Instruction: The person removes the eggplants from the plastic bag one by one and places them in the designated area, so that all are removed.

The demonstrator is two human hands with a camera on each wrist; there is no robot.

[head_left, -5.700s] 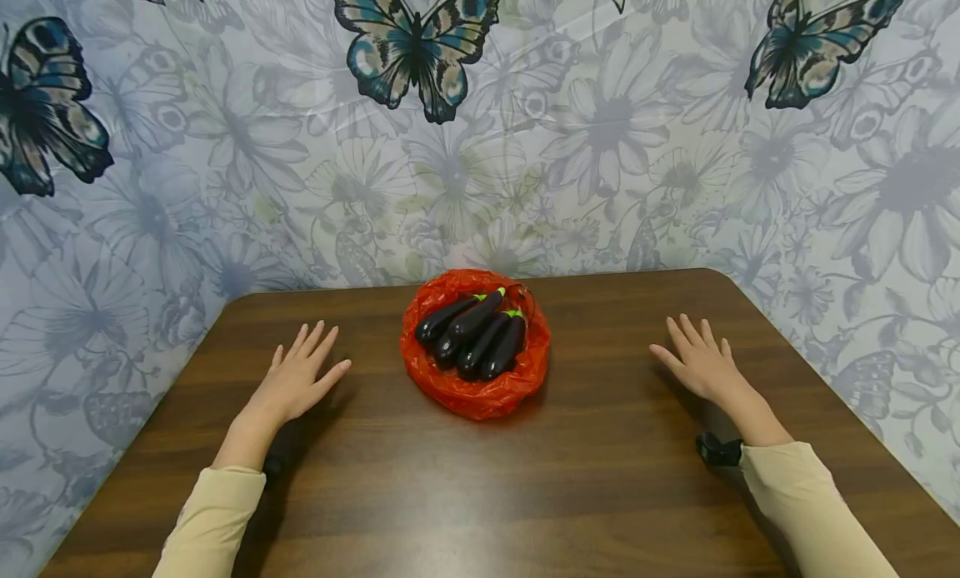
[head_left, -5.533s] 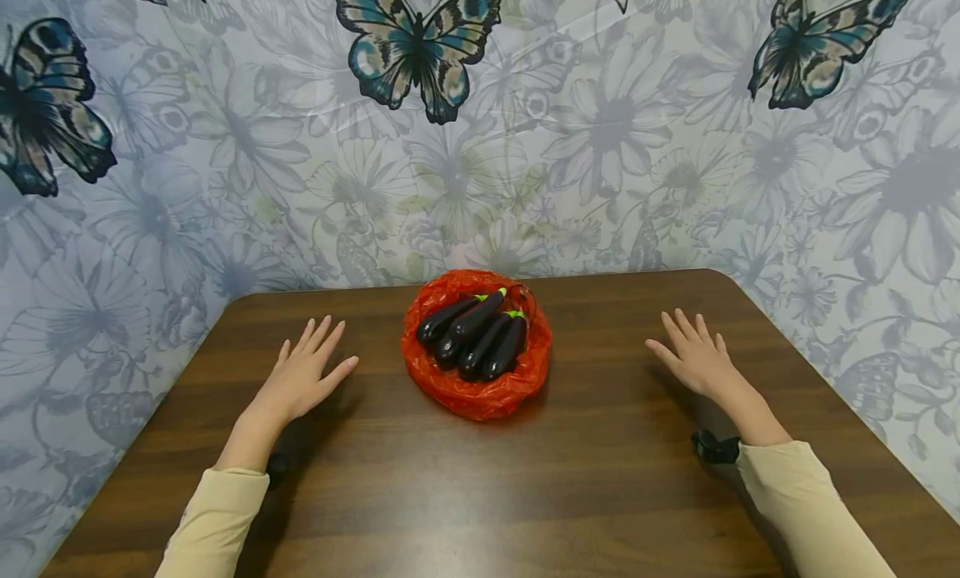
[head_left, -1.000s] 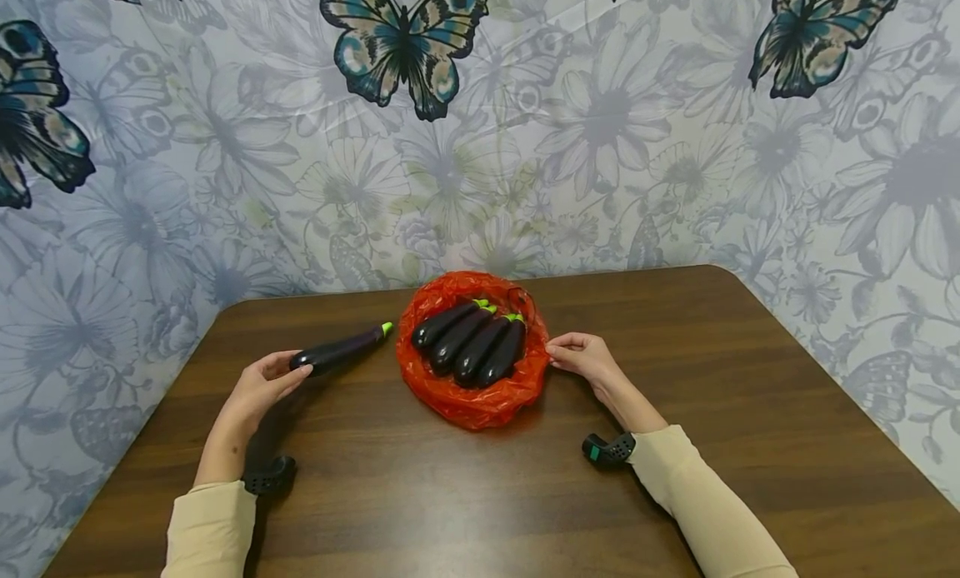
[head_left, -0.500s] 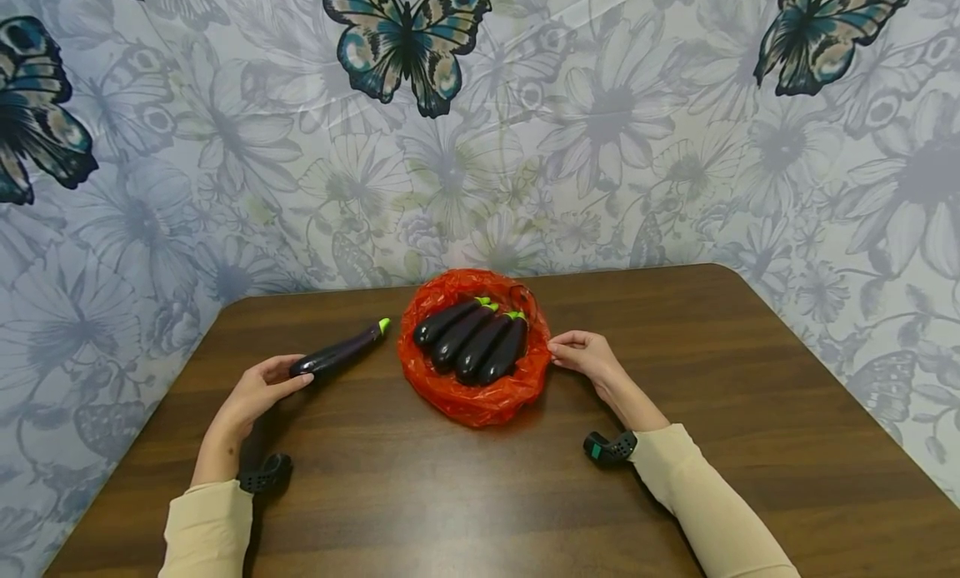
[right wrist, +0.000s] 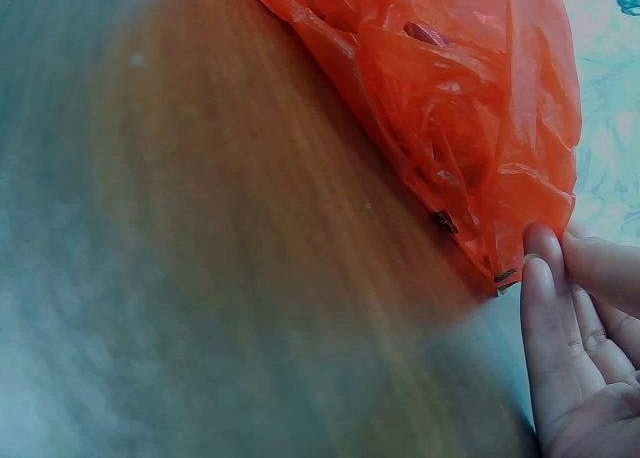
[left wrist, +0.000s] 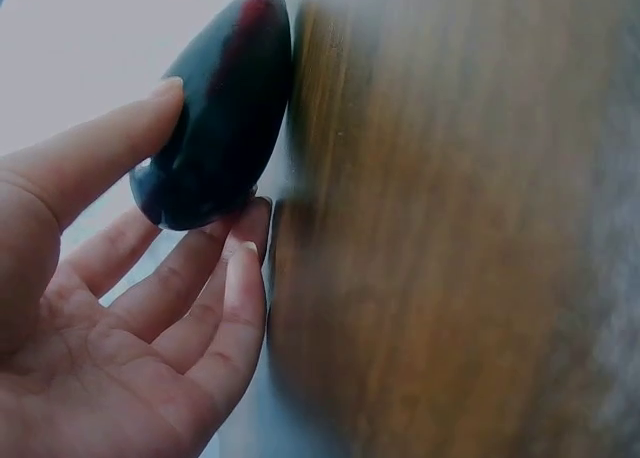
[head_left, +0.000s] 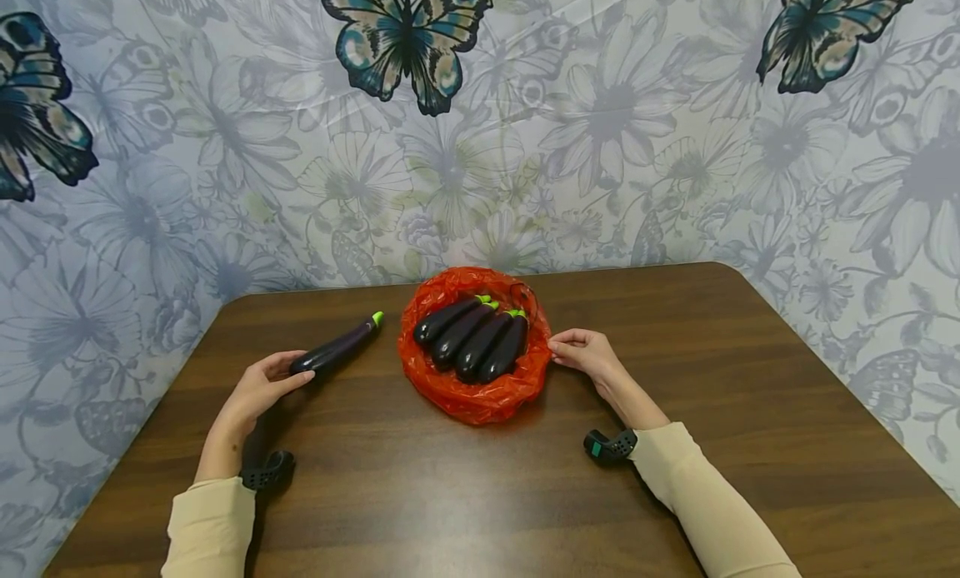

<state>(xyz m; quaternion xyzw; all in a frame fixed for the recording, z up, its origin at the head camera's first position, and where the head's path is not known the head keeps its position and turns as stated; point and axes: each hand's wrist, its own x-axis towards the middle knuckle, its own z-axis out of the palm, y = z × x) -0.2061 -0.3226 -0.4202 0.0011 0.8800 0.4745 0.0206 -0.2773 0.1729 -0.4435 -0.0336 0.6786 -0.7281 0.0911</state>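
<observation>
My left hand [head_left: 258, 389] grips a dark, glossy eggplant [head_left: 336, 351] by its blunt end, left of the bag. The green stem end points away, up and to the right. In the left wrist view the thumb lies on one side of this eggplant [left wrist: 225, 118] and the fingertips on the other. At the centre sits a red plastic bag [head_left: 480, 410], its edges rolled down, with several eggplants [head_left: 471, 341] side by side inside. My right hand [head_left: 592, 361] pinches the bag's right edge; the right wrist view shows thumb and fingers at the thin red plastic [right wrist: 450, 108].
The brown wooden table [head_left: 465, 503] extends around the bag on all sides. Behind it rises a wall [head_left: 600, 145] with a butterfly and flower print. Black bands [head_left: 609, 447] sit at both wrists, below the cuffs of pale yellow sleeves.
At first both hands lay spread, apart from the bag. Since then the left has taken hold of an eggplant and the right the bag's edge. Lately the held eggplant's stem end swung slightly left.
</observation>
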